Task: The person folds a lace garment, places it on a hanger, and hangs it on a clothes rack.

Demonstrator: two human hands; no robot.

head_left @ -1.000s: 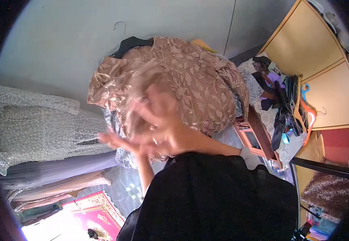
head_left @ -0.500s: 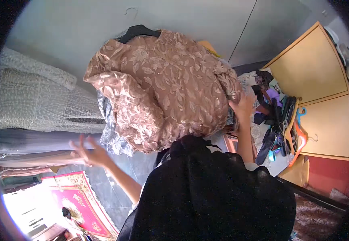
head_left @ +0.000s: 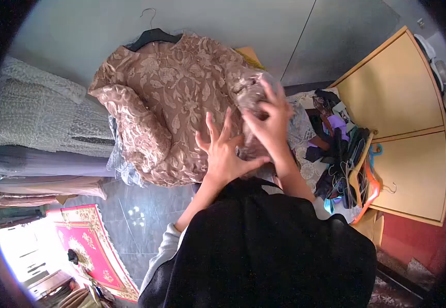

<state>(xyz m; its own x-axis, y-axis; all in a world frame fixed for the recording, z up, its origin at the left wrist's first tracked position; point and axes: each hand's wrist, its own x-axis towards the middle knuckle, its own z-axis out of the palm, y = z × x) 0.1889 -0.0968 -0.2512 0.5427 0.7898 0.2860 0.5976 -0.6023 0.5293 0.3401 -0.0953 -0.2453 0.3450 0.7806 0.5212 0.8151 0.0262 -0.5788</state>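
A rose-brown dress (head_left: 182, 97) with leafy lace embroidery hangs on a black hanger (head_left: 153, 37) before me. My left hand (head_left: 223, 154) lies over the lower front of the dress, fingers spread and thumb pointing right. Higher and to the right, my right hand (head_left: 272, 115) is at the sleeve (head_left: 251, 87) on that side, its fingers curved and apart, slightly blurred. The other sleeve (head_left: 143, 136) droops in folds on the left. Sheer grey fabric (head_left: 125, 172) shows behind the dress at lower left.
Pale beaded gowns (head_left: 43, 113) hang at the left. At the right, a heap of dark clothes (head_left: 331, 133) lies beside orange (head_left: 371, 192) and blue hangers (head_left: 375, 149), next to a wooden cabinet (head_left: 408, 92). A pink patterned rug (head_left: 87, 244) covers part of the tiled floor (head_left: 146, 215).
My left hand has swung from the left, away from the dress, onto its front. My right hand has moved up and left along the sleeve. The view has shifted somewhat.
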